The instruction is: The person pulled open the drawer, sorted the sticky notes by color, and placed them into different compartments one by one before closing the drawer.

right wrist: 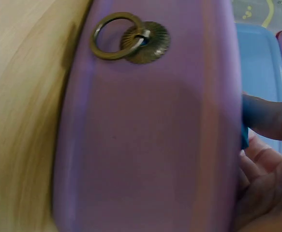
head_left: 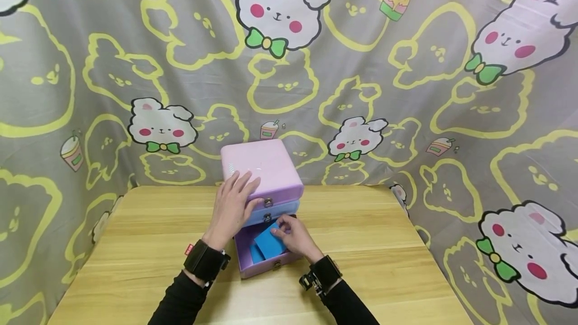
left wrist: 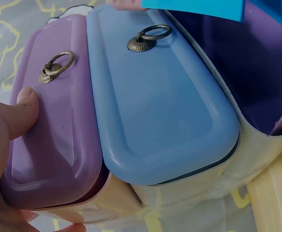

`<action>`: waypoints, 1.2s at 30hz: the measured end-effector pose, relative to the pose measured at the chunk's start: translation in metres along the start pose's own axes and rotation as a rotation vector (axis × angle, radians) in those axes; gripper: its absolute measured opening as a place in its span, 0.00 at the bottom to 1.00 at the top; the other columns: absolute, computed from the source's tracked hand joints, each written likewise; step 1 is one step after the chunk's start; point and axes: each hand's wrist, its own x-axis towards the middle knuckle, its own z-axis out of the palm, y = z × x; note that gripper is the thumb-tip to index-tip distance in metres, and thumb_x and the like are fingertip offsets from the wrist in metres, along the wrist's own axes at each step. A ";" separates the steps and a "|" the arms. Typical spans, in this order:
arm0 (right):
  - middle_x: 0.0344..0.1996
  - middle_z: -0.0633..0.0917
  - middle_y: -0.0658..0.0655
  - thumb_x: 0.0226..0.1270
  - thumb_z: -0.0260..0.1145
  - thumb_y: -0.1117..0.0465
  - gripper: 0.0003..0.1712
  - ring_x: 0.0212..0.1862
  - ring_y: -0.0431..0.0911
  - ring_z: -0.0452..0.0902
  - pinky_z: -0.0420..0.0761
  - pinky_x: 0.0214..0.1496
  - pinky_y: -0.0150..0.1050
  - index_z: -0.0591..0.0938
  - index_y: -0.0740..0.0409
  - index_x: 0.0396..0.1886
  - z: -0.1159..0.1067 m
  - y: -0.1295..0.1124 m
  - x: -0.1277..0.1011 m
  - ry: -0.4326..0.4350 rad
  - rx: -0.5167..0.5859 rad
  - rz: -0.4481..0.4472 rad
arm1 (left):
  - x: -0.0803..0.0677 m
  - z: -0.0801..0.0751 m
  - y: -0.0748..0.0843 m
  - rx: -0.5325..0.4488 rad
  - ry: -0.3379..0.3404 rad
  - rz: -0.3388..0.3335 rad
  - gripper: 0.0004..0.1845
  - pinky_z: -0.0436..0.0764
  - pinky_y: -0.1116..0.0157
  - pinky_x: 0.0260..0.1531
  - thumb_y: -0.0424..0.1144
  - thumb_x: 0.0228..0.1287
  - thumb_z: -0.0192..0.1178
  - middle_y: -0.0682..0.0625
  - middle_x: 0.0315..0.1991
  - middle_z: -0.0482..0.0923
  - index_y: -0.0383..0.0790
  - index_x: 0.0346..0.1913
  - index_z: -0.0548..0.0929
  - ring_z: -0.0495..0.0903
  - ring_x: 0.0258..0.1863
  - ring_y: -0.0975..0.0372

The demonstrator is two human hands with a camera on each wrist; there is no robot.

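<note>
The blue card point(head_left: 269, 244) sits in the open bottom drawer point(head_left: 246, 257) of the little box point(head_left: 262, 169) on the bench point(head_left: 135, 245). The right hand point(head_left: 295, 237) pinches the card with bent fingers. The left hand point(head_left: 235, 204) lies flat and open on top of the box, thumb on the top drawer point(left wrist: 53, 130).

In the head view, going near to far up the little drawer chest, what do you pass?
Open purple bottom drawer with the blue card → closed blue middle drawer → top pink-purple drawer → pink lid.

Blue card point(head_left: 268, 245) partly hidden inside the open drawer point(head_left: 246, 260), under right hand point(head_left: 293, 237).
</note>
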 end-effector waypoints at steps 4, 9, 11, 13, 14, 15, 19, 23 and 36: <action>0.23 0.82 0.56 0.67 0.70 0.62 0.09 0.25 0.37 0.71 0.71 0.28 0.28 0.79 0.62 0.37 0.002 0.001 -0.001 -0.019 -0.010 0.014 | -0.001 0.000 0.000 0.001 0.016 0.008 0.27 0.67 0.36 0.69 0.49 0.66 0.66 0.39 0.69 0.75 0.45 0.66 0.80 0.67 0.73 0.39; 0.21 0.78 0.50 0.65 0.72 0.61 0.11 0.25 0.36 0.71 0.71 0.28 0.28 0.79 0.62 0.36 0.004 0.003 -0.001 -0.064 -0.023 0.069 | -0.001 0.000 -0.001 0.003 0.022 0.004 0.27 0.67 0.36 0.69 0.48 0.65 0.67 0.39 0.69 0.75 0.45 0.65 0.80 0.67 0.72 0.38; 0.21 0.75 0.47 0.65 0.72 0.61 0.11 0.24 0.36 0.70 0.70 0.27 0.28 0.78 0.62 0.35 0.005 0.003 -0.002 -0.084 -0.033 0.090 | -0.002 0.000 -0.001 0.002 0.013 -0.002 0.27 0.67 0.36 0.69 0.49 0.66 0.67 0.39 0.69 0.75 0.45 0.66 0.80 0.67 0.72 0.39; 0.21 0.73 0.46 0.65 0.72 0.62 0.12 0.24 0.36 0.69 0.69 0.26 0.27 0.77 0.63 0.34 0.005 0.004 -0.002 -0.099 -0.037 0.102 | -0.002 0.000 -0.001 0.003 0.000 -0.010 0.27 0.66 0.36 0.70 0.49 0.67 0.66 0.40 0.70 0.74 0.45 0.66 0.79 0.67 0.73 0.39; 0.21 0.72 0.46 0.65 0.72 0.63 0.12 0.24 0.36 0.68 0.68 0.25 0.27 0.77 0.63 0.33 0.005 0.004 -0.002 -0.105 -0.040 0.110 | -0.002 0.000 -0.001 0.002 -0.008 -0.014 0.27 0.66 0.36 0.70 0.50 0.67 0.65 0.40 0.70 0.74 0.46 0.67 0.79 0.66 0.73 0.40; 0.22 0.72 0.46 0.65 0.72 0.63 0.12 0.24 0.37 0.68 0.68 0.26 0.27 0.76 0.63 0.33 0.006 0.004 -0.001 -0.109 -0.043 0.115 | -0.002 0.000 -0.001 0.001 -0.014 -0.018 0.27 0.66 0.36 0.71 0.50 0.68 0.65 0.40 0.71 0.74 0.46 0.67 0.79 0.66 0.74 0.40; 0.22 0.72 0.46 0.64 0.73 0.64 0.12 0.24 0.38 0.68 0.69 0.26 0.28 0.76 0.63 0.33 0.007 0.004 0.000 -0.114 -0.075 0.147 | -0.001 0.000 -0.001 0.005 -0.021 -0.022 0.27 0.65 0.37 0.72 0.50 0.68 0.64 0.41 0.71 0.74 0.47 0.67 0.78 0.66 0.74 0.41; 0.21 0.73 0.47 0.61 0.75 0.63 0.14 0.25 0.39 0.69 0.69 0.27 0.30 0.76 0.63 0.32 0.009 0.002 0.000 -0.095 -0.170 0.156 | 0.000 -0.001 -0.002 0.007 -0.012 -0.014 0.27 0.65 0.38 0.71 0.50 0.68 0.64 0.41 0.70 0.74 0.47 0.67 0.79 0.66 0.74 0.41; 0.16 0.70 0.48 0.54 0.78 0.59 0.23 0.22 0.45 0.69 0.66 0.24 0.38 0.70 0.52 0.16 0.016 -0.004 -0.003 -0.046 -0.393 0.292 | -0.001 -0.002 0.000 0.003 -0.003 -0.007 0.27 0.65 0.39 0.72 0.49 0.67 0.65 0.41 0.70 0.75 0.46 0.67 0.79 0.67 0.73 0.40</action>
